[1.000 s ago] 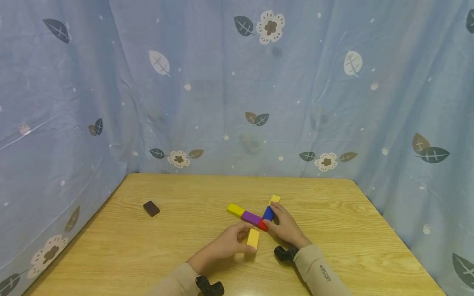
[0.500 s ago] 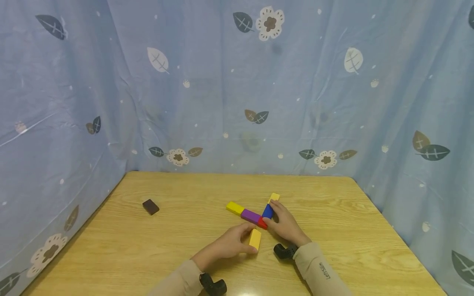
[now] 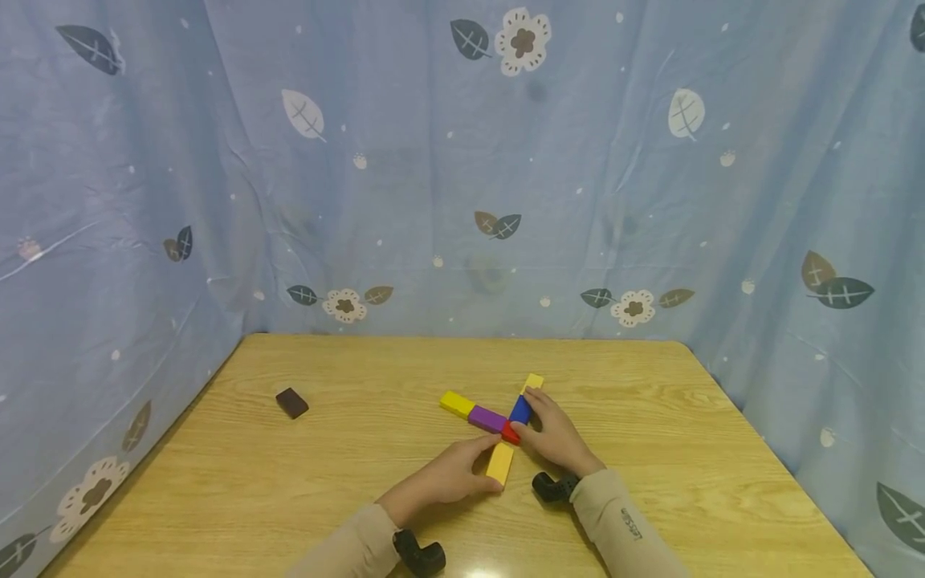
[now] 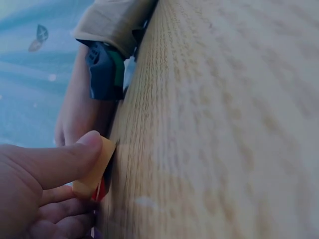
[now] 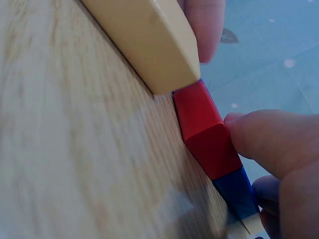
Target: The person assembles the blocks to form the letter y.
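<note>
My left hand point(image 3: 448, 475) pinches a pale yellow block point(image 3: 500, 466) between thumb and fingers. That block lies on the table with its far end close against a red block point(image 3: 511, 434); in the right wrist view, the pale yellow block point(image 5: 144, 42) stands at the red block point(image 5: 207, 129). My right hand point(image 3: 560, 435) has its thumb on the red block, and its fingers lie along a blue block point(image 3: 519, 411). Beyond the blue one is another pale yellow block point(image 3: 532, 383). A purple block point(image 3: 487, 419) and a bright yellow block point(image 3: 457, 405) run leftward from the red.
A dark brown block point(image 3: 292, 403) lies alone on the left of the wooden table point(image 3: 347, 377). Blue patterned curtains point(image 3: 405, 185) stand behind the table and at both sides. A black camera mount point(image 3: 554, 487) sits on the right wrist, another point(image 3: 421, 554) on the left.
My left hand has brought the pale yellow block flat on the table and up to the red block. The right hand stays at the red and blue blocks. The head view has shifted slightly.
</note>
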Available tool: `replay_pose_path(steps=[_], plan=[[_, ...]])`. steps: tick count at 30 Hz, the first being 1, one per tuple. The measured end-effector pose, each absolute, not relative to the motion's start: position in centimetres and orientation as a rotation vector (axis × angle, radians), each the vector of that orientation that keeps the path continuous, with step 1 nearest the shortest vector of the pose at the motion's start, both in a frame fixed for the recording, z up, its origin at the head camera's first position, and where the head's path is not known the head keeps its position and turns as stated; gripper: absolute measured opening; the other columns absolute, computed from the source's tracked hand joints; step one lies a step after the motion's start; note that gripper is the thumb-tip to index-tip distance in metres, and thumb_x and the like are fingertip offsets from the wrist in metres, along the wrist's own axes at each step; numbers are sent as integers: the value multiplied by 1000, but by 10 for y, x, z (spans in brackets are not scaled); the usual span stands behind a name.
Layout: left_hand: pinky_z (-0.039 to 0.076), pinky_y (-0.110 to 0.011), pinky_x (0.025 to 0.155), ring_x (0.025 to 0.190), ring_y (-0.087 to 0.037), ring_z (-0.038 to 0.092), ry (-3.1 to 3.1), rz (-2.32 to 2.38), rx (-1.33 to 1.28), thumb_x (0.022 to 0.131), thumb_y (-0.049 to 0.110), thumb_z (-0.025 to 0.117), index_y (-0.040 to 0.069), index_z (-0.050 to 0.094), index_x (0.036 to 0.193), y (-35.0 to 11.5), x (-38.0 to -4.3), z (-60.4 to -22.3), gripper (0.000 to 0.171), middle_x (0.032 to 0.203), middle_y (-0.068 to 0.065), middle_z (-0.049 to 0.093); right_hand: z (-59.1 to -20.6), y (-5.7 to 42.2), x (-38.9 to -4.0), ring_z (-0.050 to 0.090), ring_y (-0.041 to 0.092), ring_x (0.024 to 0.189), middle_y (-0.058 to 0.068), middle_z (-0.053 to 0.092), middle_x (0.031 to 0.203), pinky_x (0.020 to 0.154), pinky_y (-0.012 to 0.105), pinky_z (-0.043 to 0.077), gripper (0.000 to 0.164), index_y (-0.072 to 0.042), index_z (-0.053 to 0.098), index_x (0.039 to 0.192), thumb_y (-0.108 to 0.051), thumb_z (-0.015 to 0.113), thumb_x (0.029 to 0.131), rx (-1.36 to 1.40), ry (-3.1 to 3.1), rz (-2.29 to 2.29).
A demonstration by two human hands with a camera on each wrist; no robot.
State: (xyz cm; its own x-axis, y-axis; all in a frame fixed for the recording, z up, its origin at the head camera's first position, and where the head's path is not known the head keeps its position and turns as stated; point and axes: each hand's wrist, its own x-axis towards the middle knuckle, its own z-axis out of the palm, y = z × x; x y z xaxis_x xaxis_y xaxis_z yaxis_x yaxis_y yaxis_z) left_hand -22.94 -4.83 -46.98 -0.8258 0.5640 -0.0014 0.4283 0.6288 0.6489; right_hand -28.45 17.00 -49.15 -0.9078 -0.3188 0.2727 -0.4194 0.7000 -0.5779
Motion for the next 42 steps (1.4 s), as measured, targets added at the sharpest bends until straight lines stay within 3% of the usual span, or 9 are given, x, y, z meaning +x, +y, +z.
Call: replay_pose_path(steps=[17, 29, 36, 42], plan=[[40, -40, 108, 130, -26, 47, 2734, 1003, 825, 90, 27, 65, 1, 45, 140, -43, -229, -467, 60, 140, -11, 50, -484, 167, -285, 29, 42, 138, 22, 33, 149, 112, 57, 27, 68, 5, 39, 141, -38, 59, 93, 611, -2766, 991], [39, -41, 109, 131, -27, 46, 2724, 1020, 806, 88, 27, 68, -1, 42, 141, -43, -226, -467, 64, 142, -13, 48, -487, 166, -283, 27, 41, 139, 22, 31, 151, 111, 58, 26, 67, 4, 38, 142, -37, 58, 93, 610, -2767, 977], [36, -43, 111, 134, -28, 42, 2666, 1067, 821, 89, 36, 65, 1, 37, 144, -59, -228, -472, 71, 145, -14, 44, -490, 165, -276, 26, 41, 140, 23, 31, 151, 112, 58, 26, 69, 4, 37, 142, -38, 59, 92, 640, -2745, 964], [34, -51, 110, 134, -34, 41, 2638, 1207, 768, 93, 31, 61, 0, 33, 145, -91, -222, -461, 67, 144, -18, 44, -488, 158, -258, 23, 41, 141, 22, 28, 152, 111, 60, 25, 76, 2, 34, 145, -43, 60, 89, 662, -2731, 986]])
